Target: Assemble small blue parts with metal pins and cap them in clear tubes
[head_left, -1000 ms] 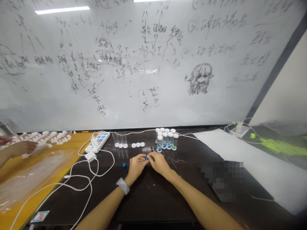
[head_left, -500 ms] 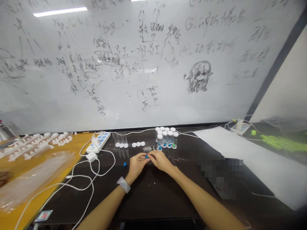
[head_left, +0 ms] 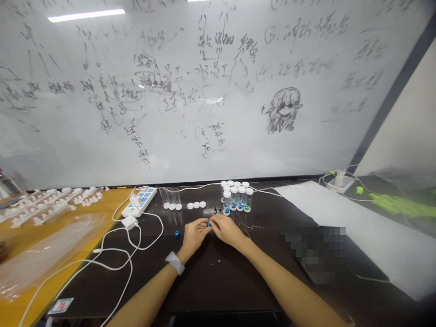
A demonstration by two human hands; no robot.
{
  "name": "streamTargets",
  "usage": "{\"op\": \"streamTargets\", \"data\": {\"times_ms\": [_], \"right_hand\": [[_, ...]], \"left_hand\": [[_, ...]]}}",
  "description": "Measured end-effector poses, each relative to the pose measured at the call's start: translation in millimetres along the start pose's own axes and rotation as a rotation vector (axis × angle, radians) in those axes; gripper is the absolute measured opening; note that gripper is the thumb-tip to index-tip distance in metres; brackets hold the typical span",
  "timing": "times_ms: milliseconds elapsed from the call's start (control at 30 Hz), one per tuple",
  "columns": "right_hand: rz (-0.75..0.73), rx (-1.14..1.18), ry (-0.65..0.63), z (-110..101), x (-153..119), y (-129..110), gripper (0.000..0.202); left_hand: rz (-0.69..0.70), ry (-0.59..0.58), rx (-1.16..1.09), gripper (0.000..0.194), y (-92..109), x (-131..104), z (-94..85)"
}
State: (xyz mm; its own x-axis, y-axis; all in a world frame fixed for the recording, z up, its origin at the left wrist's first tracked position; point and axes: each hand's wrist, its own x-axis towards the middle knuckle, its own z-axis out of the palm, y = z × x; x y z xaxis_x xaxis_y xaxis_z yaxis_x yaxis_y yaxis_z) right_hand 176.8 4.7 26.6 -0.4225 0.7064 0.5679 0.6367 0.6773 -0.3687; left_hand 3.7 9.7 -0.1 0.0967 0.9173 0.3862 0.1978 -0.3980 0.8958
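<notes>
Over the dark table, my left hand point(head_left: 195, 234) and my right hand point(head_left: 226, 228) meet at the fingertips around a small blue piece point(head_left: 208, 224). Both hands are closed on it in a pinch. A second blue piece point(head_left: 177, 234) lies on the table left of my left hand. Behind my right hand are small black parts point(head_left: 218, 210) and capped clear tubes point(head_left: 248, 200) holding blue and green pieces. Several white caps point(head_left: 196, 205) lie in a row behind my left hand, beside upright open tubes point(head_left: 176, 198).
A white power strip point(head_left: 139, 202) and loose white cables point(head_left: 131, 254) lie to the left. Farther left, white plastic parts point(head_left: 51, 204) rest on an orange surface. At the right are a large white sheet point(head_left: 357, 227) and a dark, pixelated object point(head_left: 316, 254).
</notes>
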Motion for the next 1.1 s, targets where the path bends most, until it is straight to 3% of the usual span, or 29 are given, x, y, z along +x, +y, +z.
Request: {"op": "streamTargets", "data": {"times_ms": [167, 333, 467, 533, 667, 833, 967, 1100], "right_hand": [[-0.048, -0.108, -0.063, -3.3, 3.1, 2.0, 0.024], [0.051, 0.081, -0.042, -41.7, 7.2, 30.5, 0.019], [0.061, 0.251, -0.449, -64.2, 0.1, 54.0, 0.01], [0.078, 0.267, -0.586, -66.5, -3.5, 60.1, 0.01], [0.154, 0.264, -0.632, -72.8, -7.3, 63.9, 0.014], [0.396, 0.243, -0.77, -90.4, -11.1, 61.9, 0.021], [0.449, 0.134, -0.844, -82.8, -11.9, 52.2, 0.011], [0.412, 0.085, -0.743, -65.1, -10.2, 39.0, 0.004]], "left_hand": [[-0.018, -0.001, -0.032, 0.031, -3.2, 2.0, -0.1], [-0.068, 0.015, -0.025, 0.036, -1.3, 4.4, 0.3], [-0.115, 0.004, -0.038, 0.036, -1.3, 5.9, 0.9], [-0.131, 0.008, -0.055, 0.037, -0.7, 6.3, 0.9], [-0.147, 0.016, -0.1, 0.038, 0.3, 6.1, 0.6], [-0.153, 0.014, -0.103, 0.037, -0.6, 5.5, 1.2], [-0.167, 0.021, -0.117, 0.037, -0.1, 5.2, 1.7], [-0.158, 0.018, -0.093, 0.037, 1.5, 5.2, 1.2]]}}
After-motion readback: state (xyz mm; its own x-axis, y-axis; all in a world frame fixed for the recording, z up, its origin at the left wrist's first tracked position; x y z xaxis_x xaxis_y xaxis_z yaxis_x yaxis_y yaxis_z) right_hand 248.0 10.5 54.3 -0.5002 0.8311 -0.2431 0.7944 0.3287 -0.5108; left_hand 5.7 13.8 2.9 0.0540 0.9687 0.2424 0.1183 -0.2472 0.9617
